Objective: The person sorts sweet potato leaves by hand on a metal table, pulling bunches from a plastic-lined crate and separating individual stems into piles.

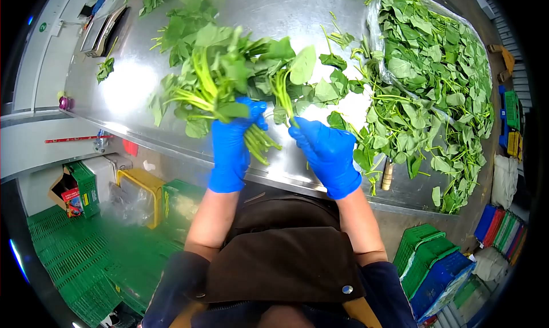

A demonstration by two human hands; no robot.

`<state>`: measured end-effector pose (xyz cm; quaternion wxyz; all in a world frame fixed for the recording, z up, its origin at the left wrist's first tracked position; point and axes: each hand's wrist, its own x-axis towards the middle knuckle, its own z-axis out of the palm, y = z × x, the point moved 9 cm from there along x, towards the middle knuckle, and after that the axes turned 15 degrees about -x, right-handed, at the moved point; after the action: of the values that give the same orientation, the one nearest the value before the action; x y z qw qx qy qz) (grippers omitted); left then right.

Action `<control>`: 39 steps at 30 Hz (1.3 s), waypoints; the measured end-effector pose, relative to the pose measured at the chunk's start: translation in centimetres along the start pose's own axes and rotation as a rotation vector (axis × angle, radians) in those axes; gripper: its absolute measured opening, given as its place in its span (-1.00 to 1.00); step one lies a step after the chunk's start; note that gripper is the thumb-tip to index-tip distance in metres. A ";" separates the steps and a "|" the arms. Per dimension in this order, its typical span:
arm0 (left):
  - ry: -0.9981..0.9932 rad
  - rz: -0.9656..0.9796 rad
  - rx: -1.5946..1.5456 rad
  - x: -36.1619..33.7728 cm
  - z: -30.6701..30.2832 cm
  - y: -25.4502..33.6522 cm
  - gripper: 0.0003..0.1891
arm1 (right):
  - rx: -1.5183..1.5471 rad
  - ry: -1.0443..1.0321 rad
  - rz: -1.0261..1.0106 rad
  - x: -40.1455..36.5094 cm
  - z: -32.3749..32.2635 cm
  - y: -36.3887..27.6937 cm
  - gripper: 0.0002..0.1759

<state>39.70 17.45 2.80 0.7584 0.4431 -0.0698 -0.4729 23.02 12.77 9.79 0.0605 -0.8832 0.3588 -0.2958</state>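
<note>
My left hand, in a blue glove, is closed around a bunch of leafy greens. The cut stems stick out below the fist and the leaves fan out above it. To its right, my right hand, also gloved in blue, pinches the stems of a smaller sprig of greens. Both hands are above the near edge of the metal table. Loose leaves and stems lie just beyond my right hand. A wooden handle shows under the greens to the right; what it belongs to is hidden.
A large heap of greens spills from a clear plastic bag on the right. More greens lie at the back left, near a scale-like device. Green crates stand below left; green and blue crates stack below right.
</note>
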 end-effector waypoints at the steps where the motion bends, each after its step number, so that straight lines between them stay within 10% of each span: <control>1: -0.026 -0.005 0.074 -0.4 0.4 -0.4 -0.82 | -0.006 -0.031 -0.033 -0.3 0.3 -0.4 -0.80; 7: 0.108 -0.101 0.055 -0.6 -0.8 -2.2 -0.74 | -0.104 -0.286 -0.156 -2.1 3.1 -1.1 -0.79; 14: 0.007 -0.204 0.267 -1.8 -0.4 -4.5 -0.67 | 1.251 -0.563 0.984 -4.9 10.7 3.7 -0.73; 21: 0.092 -0.114 0.216 -0.7 -2.3 -3.7 -0.72 | 1.369 -0.448 1.010 -6.1 11.0 3.8 -0.74; 26: 0.193 0.007 -0.113 1.0 -4.8 -1.2 -0.74 | 1.278 0.174 1.093 -9.4 8.9 12.3 -0.64; 29: 0.086 -0.096 -0.234 1.5 -3.4 -1.3 -0.75 | 1.674 0.468 1.117 -6.9 7.0 14.2 -0.44; 31: 0.089 -0.189 -0.275 1.1 -3.1 -2.4 -0.74 | 2.153 0.137 1.215 -5.5 8.8 10.0 -0.33; 35: 0.096 -0.259 -0.353 0.7 -4.3 -2.7 -0.71 | 1.152 -0.563 0.894 -6.6 12.5 6.0 -0.60; 39: 0.013 -0.052 -0.322 0.3 -3.8 3.3 -0.71 | 0.687 -0.758 0.905 -7.6 15.7 5.4 -0.57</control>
<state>43.99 20.07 2.86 0.8074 0.3207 0.0233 -0.4947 24.40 12.23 -8.41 0.5765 -0.6197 0.5326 -0.0087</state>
